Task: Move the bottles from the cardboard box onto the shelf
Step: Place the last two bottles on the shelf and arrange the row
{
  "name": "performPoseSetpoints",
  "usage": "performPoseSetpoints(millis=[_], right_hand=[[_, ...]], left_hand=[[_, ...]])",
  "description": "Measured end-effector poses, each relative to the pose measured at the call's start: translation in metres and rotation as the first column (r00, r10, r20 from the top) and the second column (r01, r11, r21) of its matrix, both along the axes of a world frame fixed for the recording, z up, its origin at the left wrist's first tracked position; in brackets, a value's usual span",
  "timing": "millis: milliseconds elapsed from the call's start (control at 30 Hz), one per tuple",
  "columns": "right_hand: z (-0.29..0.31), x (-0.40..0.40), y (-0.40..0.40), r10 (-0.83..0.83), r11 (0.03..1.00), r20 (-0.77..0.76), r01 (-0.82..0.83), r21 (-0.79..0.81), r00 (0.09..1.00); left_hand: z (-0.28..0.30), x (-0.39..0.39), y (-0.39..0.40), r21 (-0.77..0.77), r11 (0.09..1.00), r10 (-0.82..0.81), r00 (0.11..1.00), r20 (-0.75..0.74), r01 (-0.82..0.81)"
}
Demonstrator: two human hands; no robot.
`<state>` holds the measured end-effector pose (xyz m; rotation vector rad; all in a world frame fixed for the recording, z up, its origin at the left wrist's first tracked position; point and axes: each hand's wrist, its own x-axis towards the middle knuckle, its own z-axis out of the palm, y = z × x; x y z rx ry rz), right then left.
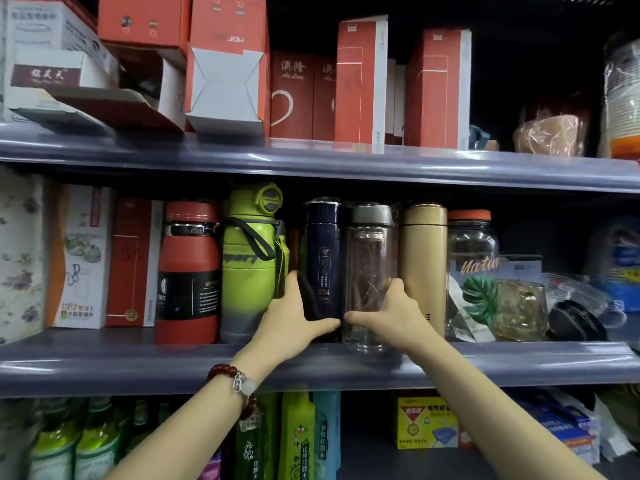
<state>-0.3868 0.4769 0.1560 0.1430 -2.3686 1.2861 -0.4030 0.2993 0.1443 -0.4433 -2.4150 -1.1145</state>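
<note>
At the centre of the frame, the left hand point(294, 320) grips the base of a tall dark navy bottle with a silver-rimmed cap point(322, 261): fingers reach round its left side and the thumb lies across its front near the bottom. Just right of it, the right hand point(394, 317) holds a clear glass bottle with a grey metal cap point(369, 271) the same way, fingers curled round the right side, thumb pointing left along the lower front. The two thumb tips nearly meet. Both bottles stand upright, touching or almost touching, at the front lip of the grey middle shelf point(138, 365).

Room is tight. A lime-green sports bottle with a black strap point(251, 265) stands immediately left of the navy one, beside a red flask with a black label point(188, 271). A matte gold cylindrical flask point(424, 258) presses against the glass bottle's right, followed by a clear jar with an orange lid point(472, 258). The caps sit close beneath the upper shelf's edge point(311, 164). A red bead bracelet point(232, 382) circles the left wrist, lower centre.
</note>
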Motion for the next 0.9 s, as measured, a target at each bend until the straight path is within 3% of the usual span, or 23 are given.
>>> performPoseSetpoints(millis=[300,533,633,733,833,900], right_hand=[[-0.011,0.006,-0.001,-0.011,1.0,-0.048,0.01,-0.025,0.999],[-0.01,0.013,0.001,-0.019,0.999,-0.018,0.02,0.043,1.0],[-0.011,0.02,0.002,-0.062,0.993,0.001,0.062,0.098,0.998],[-0.003,0.042,0.0,-0.172,0.949,-0.144,0.203,0.24,0.975],[0.002,0.074,-0.014,-0.151,0.908,-0.484,0.315,0.276,0.862],[0.003,0.091,-0.037,-0.014,0.94,-0.594,0.214,0.267,0.805]], left_hand=[[-0.002,0.006,-0.005,-0.112,0.994,-0.013,0.999,-0.048,0.008],[-0.003,0.015,-0.004,-0.108,0.994,0.0,1.0,0.002,0.0],[-0.004,0.026,-0.006,-0.168,0.983,0.073,0.997,-0.009,-0.073],[0.007,0.047,-0.025,-0.178,0.949,0.224,0.954,-0.199,-0.26],[0.021,0.064,-0.06,0.065,0.931,0.357,0.854,-0.378,-0.36],[0.031,0.063,-0.089,0.249,0.88,0.475,0.765,-0.435,-0.405]])
